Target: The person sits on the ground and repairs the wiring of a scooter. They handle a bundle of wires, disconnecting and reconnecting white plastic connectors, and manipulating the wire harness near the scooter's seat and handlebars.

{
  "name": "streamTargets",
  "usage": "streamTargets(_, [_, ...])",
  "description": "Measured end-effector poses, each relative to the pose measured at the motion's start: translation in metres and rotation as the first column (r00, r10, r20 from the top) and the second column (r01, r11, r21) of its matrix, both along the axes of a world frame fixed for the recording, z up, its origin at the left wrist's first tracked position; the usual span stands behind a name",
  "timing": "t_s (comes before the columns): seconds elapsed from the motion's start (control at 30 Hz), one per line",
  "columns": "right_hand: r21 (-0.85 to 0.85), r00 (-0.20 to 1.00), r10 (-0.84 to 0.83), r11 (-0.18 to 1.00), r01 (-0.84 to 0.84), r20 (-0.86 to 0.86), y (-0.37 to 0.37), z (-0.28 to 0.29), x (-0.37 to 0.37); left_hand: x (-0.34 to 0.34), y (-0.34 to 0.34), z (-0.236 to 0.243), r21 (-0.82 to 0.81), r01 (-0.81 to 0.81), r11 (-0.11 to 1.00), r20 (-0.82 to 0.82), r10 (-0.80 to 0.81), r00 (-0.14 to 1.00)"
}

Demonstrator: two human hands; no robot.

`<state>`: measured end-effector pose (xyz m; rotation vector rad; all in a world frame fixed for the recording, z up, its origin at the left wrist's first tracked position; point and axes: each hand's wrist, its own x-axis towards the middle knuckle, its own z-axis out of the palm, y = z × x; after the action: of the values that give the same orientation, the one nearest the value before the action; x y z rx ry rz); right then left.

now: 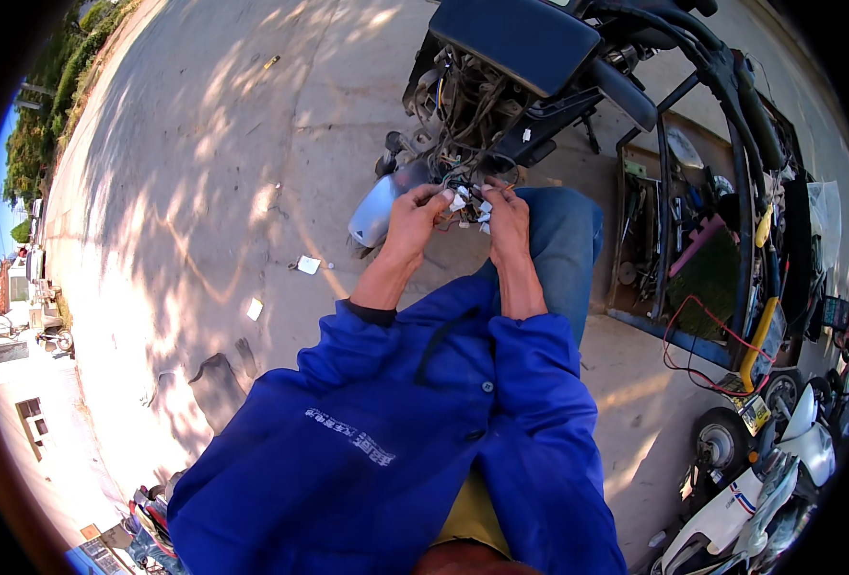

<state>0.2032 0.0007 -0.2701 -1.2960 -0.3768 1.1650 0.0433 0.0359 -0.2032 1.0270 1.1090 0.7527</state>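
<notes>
My left hand (411,226) pinches a white plastic wire connector (458,202) between thumb and fingers. Close by on the right, my right hand (508,222) has its fingers closed among thin wires; what exactly it grips is partly hidden. Several more white connectors (485,217) hang between the two hands. The wires run up into a tangled wiring harness (474,101) spilling from the front of a dark vehicle with a black panel (515,38). A silver-grey rounded housing (374,213) sits just left of my left hand.
At the right stands a metal-framed tool tray (650,321) with hand tools, a red cable (669,350) and a yellow-handled tool (758,345). Parked scooters (731,513) fill the lower right. A white box-like piece (307,264) and scraps lie on the concrete at left.
</notes>
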Motion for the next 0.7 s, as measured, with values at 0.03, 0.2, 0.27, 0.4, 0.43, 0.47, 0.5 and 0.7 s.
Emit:
streamTargets(0.03, [0.003, 1.0, 0.004, 1.0, -0.004, -0.019, -0.001, 0.001, 0.0, 0.0, -0.001, 0.003, -0.008, 0.003, 1.0, -0.003, -0.003, 1.0])
streamTargets(0.2, [0.012, 0.998, 0.019, 1.0, -0.019, -0.058, -0.003, 0.007, -0.001, 0.002, -0.003, 0.009, -0.02, -0.01, 1.0, 0.012, 0.01, 1.0])
streamTargets(0.27, [0.029, 0.999, 0.02, 0.999, -0.019, -0.032, -0.003, 0.002, -0.001, 0.002, -0.003, 0.008, -0.015, -0.004, 1.0, 0.015, 0.004, 1.0])
streamTargets(0.4, [0.054, 0.998, 0.012, 0.998, -0.015, 0.058, -0.005, 0.008, -0.003, 0.0, -0.002, 0.006, -0.015, 0.002, 1.0, 0.026, -0.001, 1.0])
streamTargets(0.43, [0.054, 0.998, 0.009, 0.998, -0.012, 0.063, -0.005, 0.01, -0.004, 0.0, -0.001, 0.005, -0.016, 0.004, 1.0, 0.032, -0.004, 0.999])
streamTargets(0.47, [0.053, 0.998, 0.006, 0.999, -0.01, 0.069, -0.006, 0.011, -0.004, 0.0, -0.001, 0.004, -0.015, 0.002, 1.0, 0.031, -0.001, 1.0])
streamTargets(0.5, [0.053, 0.997, 0.004, 0.999, -0.008, 0.075, -0.006, 0.013, -0.004, 0.0, -0.001, 0.004, -0.015, -0.001, 1.0, 0.031, 0.001, 1.0])
streamTargets(0.7, [0.073, 0.995, 0.002, 0.997, -0.01, 0.103, -0.008, 0.018, -0.004, 0.001, -0.002, 0.006, -0.017, -0.011, 1.0, 0.026, 0.011, 1.0])
